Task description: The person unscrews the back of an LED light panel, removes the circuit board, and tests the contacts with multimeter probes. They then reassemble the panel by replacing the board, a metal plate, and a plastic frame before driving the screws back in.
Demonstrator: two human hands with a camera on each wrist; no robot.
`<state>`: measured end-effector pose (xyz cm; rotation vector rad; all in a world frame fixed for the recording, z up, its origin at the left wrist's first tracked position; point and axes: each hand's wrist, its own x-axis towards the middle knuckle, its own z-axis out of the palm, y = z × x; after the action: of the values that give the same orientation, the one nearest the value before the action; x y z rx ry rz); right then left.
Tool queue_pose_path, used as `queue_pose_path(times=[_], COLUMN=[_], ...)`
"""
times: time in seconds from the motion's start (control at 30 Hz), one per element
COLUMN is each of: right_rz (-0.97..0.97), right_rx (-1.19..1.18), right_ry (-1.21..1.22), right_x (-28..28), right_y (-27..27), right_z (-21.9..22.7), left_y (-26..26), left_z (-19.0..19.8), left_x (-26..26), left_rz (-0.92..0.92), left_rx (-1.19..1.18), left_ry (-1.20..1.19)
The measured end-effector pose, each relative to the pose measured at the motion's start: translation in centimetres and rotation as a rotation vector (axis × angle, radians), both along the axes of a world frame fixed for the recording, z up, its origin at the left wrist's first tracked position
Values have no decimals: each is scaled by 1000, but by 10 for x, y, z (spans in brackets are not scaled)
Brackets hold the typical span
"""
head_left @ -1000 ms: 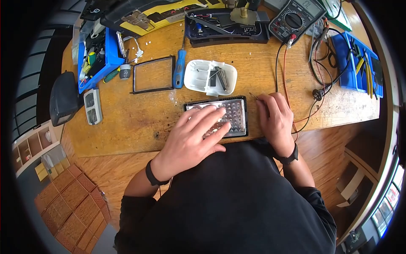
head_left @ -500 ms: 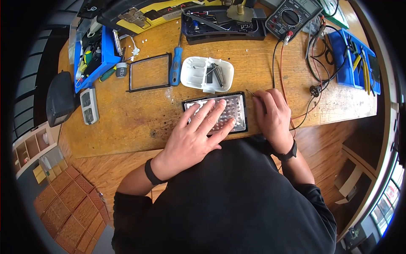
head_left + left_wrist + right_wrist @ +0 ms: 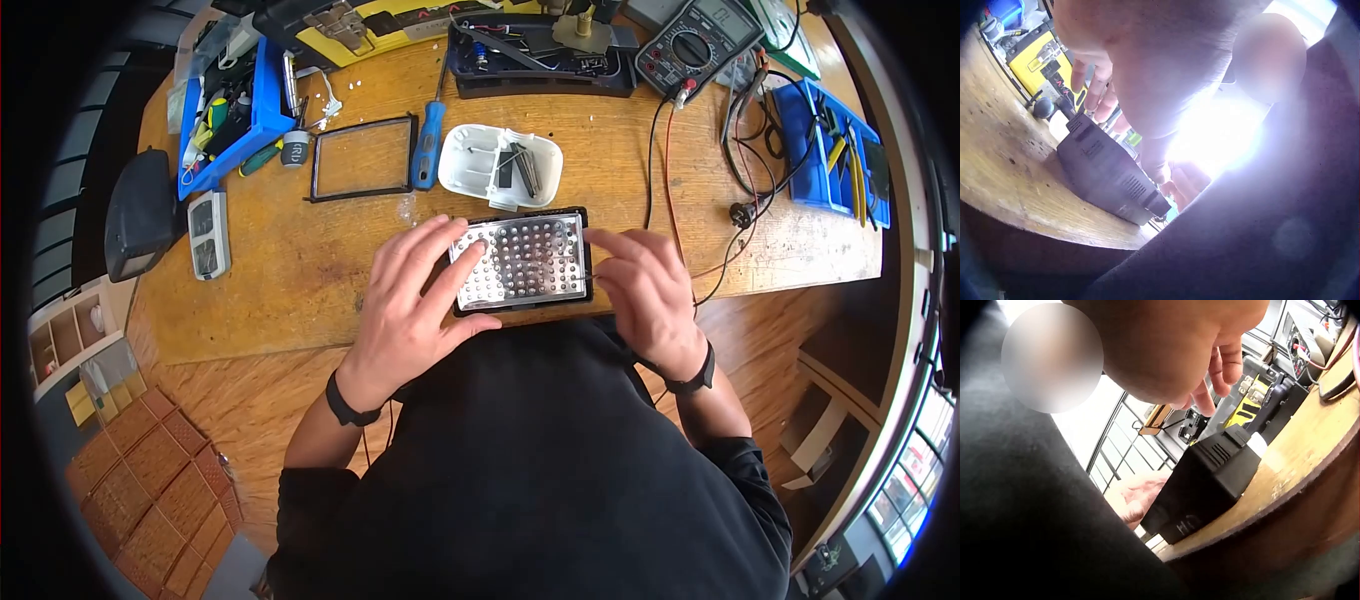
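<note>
A black case of screwdriver bits (image 3: 522, 262) lies near the table's front edge, its silvery rows facing up. My left hand (image 3: 408, 300) rests over its left end, fingers spread and touching the top. At the case's right edge, my right hand (image 3: 655, 300) pinches a thin dark screwdriver bit (image 3: 587, 277) between thumb and finger, the index finger stretched out above. The left wrist view shows the case's dark side (image 3: 1107, 169) below the left hand. In the right wrist view, the case's black end (image 3: 1204, 481) stands under the right fingers (image 3: 1202, 399).
Behind the case sits a white plastic housing (image 3: 465, 180) with metal pieces inside. A blue screwdriver (image 3: 427, 150) and black frame (image 3: 315, 165) lie left of it. A multimeter (image 3: 690, 50) with leads stands at back right, and blue bins (image 3: 270, 120) flank both sides.
My right hand has moved from beside the case to its right edge, the thin bit still pinched. My left hand has slid left, uncovering more of the bit rows.
</note>
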<state>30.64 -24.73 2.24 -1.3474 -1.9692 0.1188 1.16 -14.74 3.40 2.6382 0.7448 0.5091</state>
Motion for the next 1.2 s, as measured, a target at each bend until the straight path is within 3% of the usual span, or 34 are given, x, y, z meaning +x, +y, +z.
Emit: queue_pose_path(times=[0.43,0.6,0.7,1.2], right_rz=[41,68,49,94], right_rx=[-47,-62,-47,-133], right_ry=[-128,-145,-95,165], right_x=[-4,-3,-4,-21], right_y=[-6,-4,-2,-8], right_z=[-12,-6,-5,-16], left_y=[3,3,2,18], left_z=[-14,-16,-11,3], left_x=[-5,-7,-6,-24], left_rz=[70,74,121,52], left_rx=[-52,39,-60,-84], left_ry=[-59,-13,-67,15])
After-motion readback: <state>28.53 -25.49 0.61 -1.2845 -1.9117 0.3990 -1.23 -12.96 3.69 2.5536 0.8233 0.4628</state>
